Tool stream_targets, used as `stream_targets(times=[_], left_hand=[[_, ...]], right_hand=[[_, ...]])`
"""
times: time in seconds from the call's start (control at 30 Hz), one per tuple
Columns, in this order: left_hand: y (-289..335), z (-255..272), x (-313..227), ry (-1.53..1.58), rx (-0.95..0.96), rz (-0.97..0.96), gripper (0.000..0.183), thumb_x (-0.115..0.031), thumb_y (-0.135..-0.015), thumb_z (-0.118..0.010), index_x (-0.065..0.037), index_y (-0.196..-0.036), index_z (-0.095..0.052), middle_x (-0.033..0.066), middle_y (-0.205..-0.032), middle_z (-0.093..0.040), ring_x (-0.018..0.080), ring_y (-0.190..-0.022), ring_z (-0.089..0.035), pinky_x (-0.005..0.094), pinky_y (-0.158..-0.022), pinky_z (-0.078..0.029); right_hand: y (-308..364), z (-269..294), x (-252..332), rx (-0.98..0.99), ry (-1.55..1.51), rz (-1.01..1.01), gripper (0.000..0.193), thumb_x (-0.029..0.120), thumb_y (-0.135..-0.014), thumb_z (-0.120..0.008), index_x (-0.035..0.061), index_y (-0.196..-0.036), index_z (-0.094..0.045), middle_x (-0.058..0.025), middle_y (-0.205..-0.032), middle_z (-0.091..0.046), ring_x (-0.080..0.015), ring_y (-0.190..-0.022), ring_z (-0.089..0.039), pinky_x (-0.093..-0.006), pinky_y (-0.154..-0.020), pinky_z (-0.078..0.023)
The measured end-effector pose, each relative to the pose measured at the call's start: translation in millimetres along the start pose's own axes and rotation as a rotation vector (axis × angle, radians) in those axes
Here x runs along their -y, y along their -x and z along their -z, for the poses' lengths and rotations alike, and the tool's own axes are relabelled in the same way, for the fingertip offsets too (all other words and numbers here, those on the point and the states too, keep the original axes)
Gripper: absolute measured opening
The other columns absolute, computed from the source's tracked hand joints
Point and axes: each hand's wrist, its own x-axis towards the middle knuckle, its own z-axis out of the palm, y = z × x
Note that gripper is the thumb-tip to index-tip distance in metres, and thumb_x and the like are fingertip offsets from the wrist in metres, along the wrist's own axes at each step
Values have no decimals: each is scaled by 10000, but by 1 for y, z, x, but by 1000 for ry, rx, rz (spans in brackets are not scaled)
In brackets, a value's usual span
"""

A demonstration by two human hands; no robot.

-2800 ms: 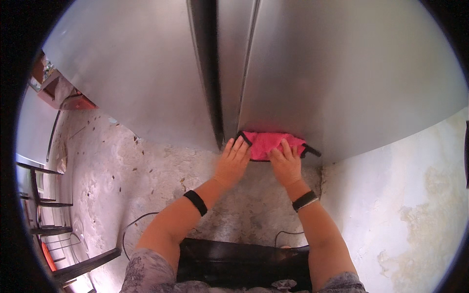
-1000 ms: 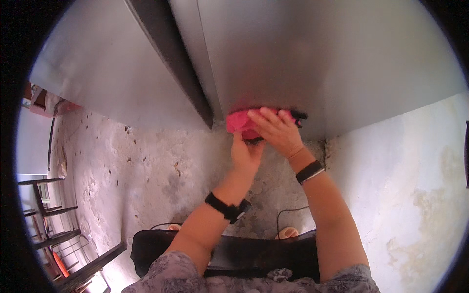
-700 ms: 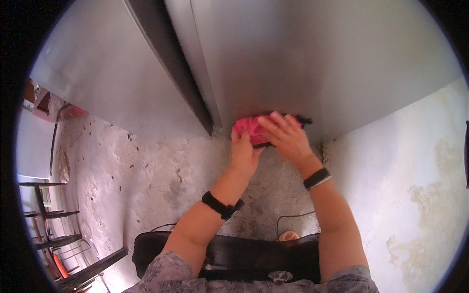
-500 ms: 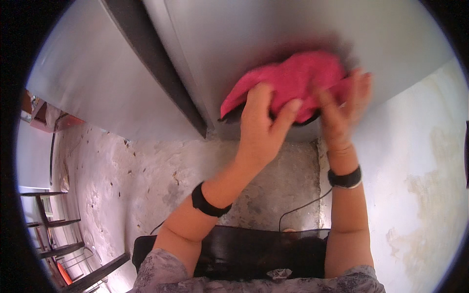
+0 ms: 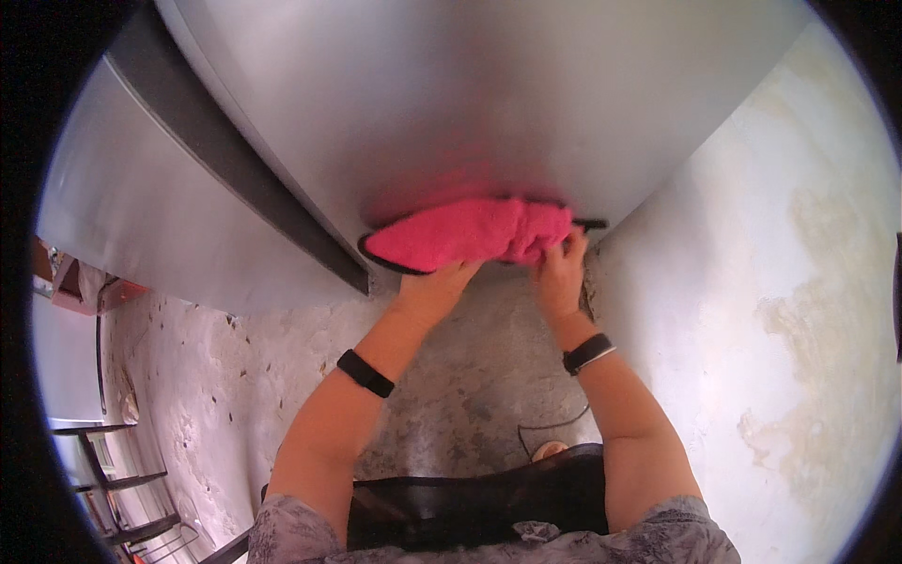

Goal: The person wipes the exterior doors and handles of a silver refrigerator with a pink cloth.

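A bright pink cloth with black edging (image 5: 451, 233) is stretched sideways between my hands, close to a smooth grey metallic door panel (image 5: 470, 103) that mirrors its colour. My left hand (image 5: 438, 288) grips the cloth's lower edge near its middle, its fingertips tucked behind the fabric. At the bunched right end, my right hand (image 5: 562, 277) has its fingers closed on the folds. A short black strip of the edging (image 5: 590, 225) sticks out past the right hand.
A dark groove (image 5: 254, 179) divides the panel from another grey panel (image 5: 150, 197) on the left. A stained pale wall (image 5: 780, 329) stands at the right, above worn concrete floor (image 5: 451, 395). A dark rack (image 5: 122, 479) is at lower left; a thin cable (image 5: 554, 423) lies near my foot.
The cloth has come down and to the left, from a crumpled bundle to a longer spread shape. My right hand, open beside it before, has closed on its right end.
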Motion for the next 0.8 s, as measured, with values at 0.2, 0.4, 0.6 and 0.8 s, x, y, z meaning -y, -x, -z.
stream_targets(times=[0.2,0.4,0.6,0.8], left_hand=[[46,-32,12,547,211,230,397,-139,-820,-473,-209,-1209,-511,43,-1243,-479,219,-1147,-449,396,-985,-336],[-20,26,13,-141,60,-218,410,-240,-813,-488,-285,-1220,-499,11,-1185,-536,207,-1083,-514,400,-911,-410],[-145,92,-17,-36,-303,-211,444,-266,-802,-520,-342,-1236,-471,-46,-1002,-594,176,-790,-624,357,-643,-522],[-153,93,-25,4,-182,-118,418,-239,-784,-569,-275,-1197,-517,-27,-981,-596,173,-754,-627,348,-623,-517]], right_hand=[[55,-18,7,443,-128,-147,510,75,-726,-635,88,-1185,-412,-207,-1240,-315,-414,-1044,-457,-415,-782,-464],[18,7,45,199,-349,-245,434,172,-847,-535,41,-1230,-377,-228,-1247,-313,-398,-1093,-406,-409,-903,-370],[-85,71,48,-417,-300,-188,487,178,-875,-490,-21,-1286,-322,-255,-1279,-291,-389,-1177,-299,-412,-1009,-208],[-138,89,-2,-631,-212,-125,637,213,-861,-525,-54,-1334,-191,-286,-1352,-209,-410,-1271,-202,-409,-1059,-136]])
